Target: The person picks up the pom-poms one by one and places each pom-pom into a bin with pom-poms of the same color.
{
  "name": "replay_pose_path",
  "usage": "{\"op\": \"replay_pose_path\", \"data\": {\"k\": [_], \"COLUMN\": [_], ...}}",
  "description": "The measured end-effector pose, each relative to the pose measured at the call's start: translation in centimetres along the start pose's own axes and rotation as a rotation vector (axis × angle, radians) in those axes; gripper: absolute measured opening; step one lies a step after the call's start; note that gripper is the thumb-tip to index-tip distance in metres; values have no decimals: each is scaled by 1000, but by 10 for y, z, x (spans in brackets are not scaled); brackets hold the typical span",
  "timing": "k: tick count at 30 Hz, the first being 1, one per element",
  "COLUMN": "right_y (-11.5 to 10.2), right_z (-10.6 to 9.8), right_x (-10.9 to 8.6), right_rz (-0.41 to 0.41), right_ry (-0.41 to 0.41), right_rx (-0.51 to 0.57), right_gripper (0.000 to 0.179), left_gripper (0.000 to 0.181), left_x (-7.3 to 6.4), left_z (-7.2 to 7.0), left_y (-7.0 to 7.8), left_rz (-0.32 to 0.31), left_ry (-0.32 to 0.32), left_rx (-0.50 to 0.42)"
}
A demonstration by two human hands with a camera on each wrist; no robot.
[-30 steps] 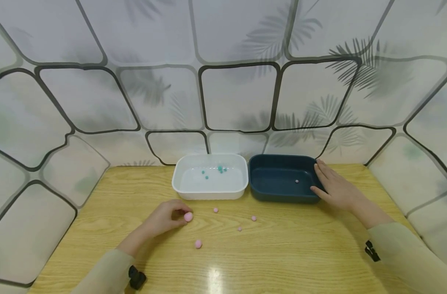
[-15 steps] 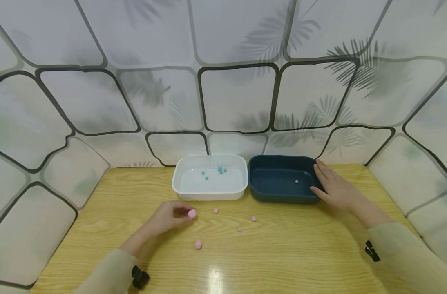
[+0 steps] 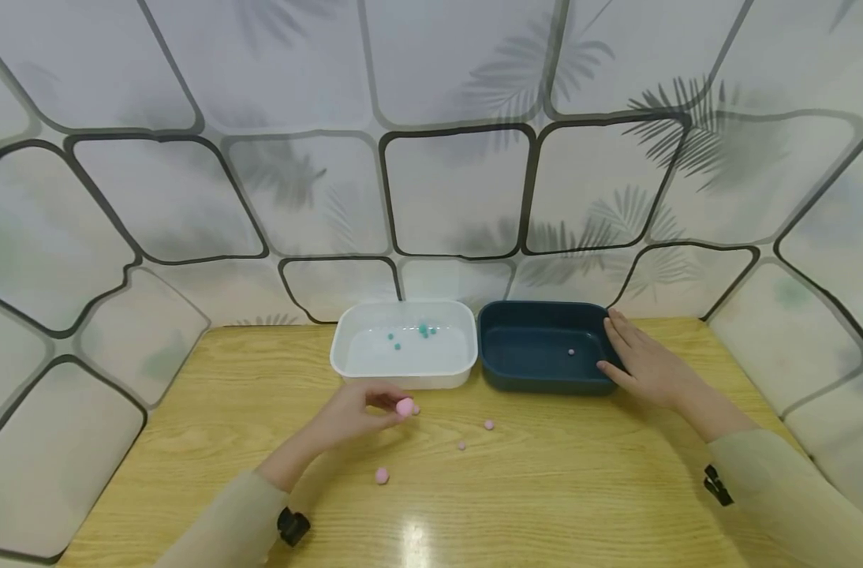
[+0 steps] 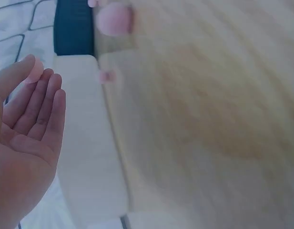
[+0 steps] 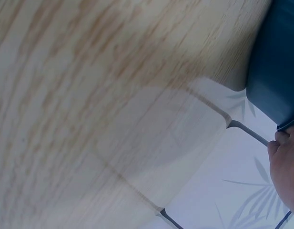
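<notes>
My left hand (image 3: 360,414) pinches a pink ball (image 3: 405,407) between thumb and fingertips, raised in front of the white bin (image 3: 403,380). In the left wrist view the ball (image 4: 35,71) shows partly behind the thumb. My right hand (image 3: 648,367) rests on the right rim of the dark blue bin (image 3: 545,384), its fingers extended. One small pink ball (image 3: 571,352) lies inside that bin. Several small teal balls (image 3: 423,328) lie in the white one. Loose on the table are pink balls: a larger one (image 3: 382,476) and small ones (image 3: 489,424), one partly hidden behind the held ball.
Both bins stand side by side at the back of the wooden table (image 3: 545,489), close to a patterned wall (image 3: 460,189). Another small pink ball (image 3: 461,446) lies near the table's middle.
My left hand has carried the pink ball to the right and slightly up, toward the front of the white bin. The right hand stays on the dark blue bin.
</notes>
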State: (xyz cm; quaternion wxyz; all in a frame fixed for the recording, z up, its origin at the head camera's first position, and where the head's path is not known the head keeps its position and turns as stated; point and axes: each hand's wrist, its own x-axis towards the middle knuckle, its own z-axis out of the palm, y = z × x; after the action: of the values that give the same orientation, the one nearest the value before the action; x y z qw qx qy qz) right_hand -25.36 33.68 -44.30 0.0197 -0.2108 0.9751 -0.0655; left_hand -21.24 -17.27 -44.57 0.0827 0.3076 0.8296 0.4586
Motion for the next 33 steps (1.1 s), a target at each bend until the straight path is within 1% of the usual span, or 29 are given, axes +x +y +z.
{"op": "replay_pose_path", "data": {"k": [3,7,9,15,21,27,31,33], "right_y": [0,-2,-3,-2,-1,-1,-2,-2], "right_z": [0,-1,-1,-1,0,-2,-3,-2], "right_x": [0,-1,0,0,1,1,1,1], "right_rz": [-2,-5,-7,-7,-7,-10,-12,-14], "right_ry": [4,7,6,-2,-10,-4,0,0], "right_rx": [-2,-12,-19,-21,-14,-18,-24,-24], "right_gripper": [90,89,89,90,89,89,88,88], "left_gripper": [27,28,28,28,30,29,30,31], "left_x": [11,25,32,58,87,115,128,134], "left_z": [0,-1,-2,-1,3,11,18,21], "left_y": [11,22,27,35,42,48,48,48], "left_rz": [35,57,57,47,63,57,47,29], "left_ry": [-2,-6,-12,-33,-51,-18,9,22], "left_rx": [5,21,31,49,71,87,84,81]}}
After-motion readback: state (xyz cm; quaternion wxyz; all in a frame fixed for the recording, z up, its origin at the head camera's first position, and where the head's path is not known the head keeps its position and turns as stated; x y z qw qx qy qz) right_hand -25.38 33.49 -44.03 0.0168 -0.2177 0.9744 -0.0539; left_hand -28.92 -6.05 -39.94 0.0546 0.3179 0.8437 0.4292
